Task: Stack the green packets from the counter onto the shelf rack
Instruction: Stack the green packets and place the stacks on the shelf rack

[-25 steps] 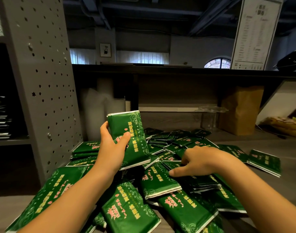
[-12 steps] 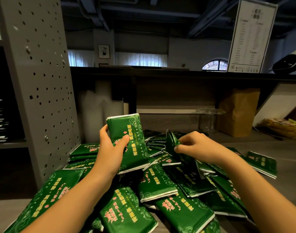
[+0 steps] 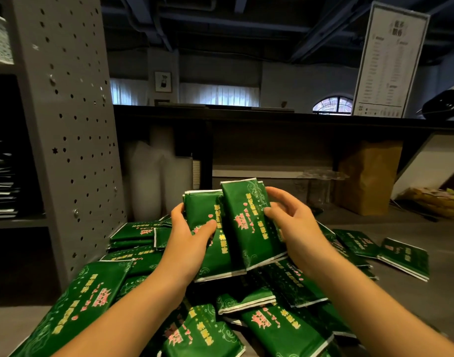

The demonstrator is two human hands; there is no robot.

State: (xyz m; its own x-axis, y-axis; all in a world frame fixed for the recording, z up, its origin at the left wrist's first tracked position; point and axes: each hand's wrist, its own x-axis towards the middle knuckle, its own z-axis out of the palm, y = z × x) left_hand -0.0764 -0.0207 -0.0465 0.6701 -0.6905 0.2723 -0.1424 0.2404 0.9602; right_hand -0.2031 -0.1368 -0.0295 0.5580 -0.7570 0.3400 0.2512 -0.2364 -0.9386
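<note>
1. Under your hands, a pile is lying on the counter; the rack is standing to their left.
2. Your left hand is gripping one packet; your right hand is gripping a second packet, overlapping it.

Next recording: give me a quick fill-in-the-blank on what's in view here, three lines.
1. The left hand grips one ____ packet, and the right hand holds a second packet against it.
2. The brown paper bag stands on the counter to the ____ of the pile.
3. The shelf rack's grey side panel, left of the pile, is dotted with ____.
Missing words: green; right; holes.
</note>
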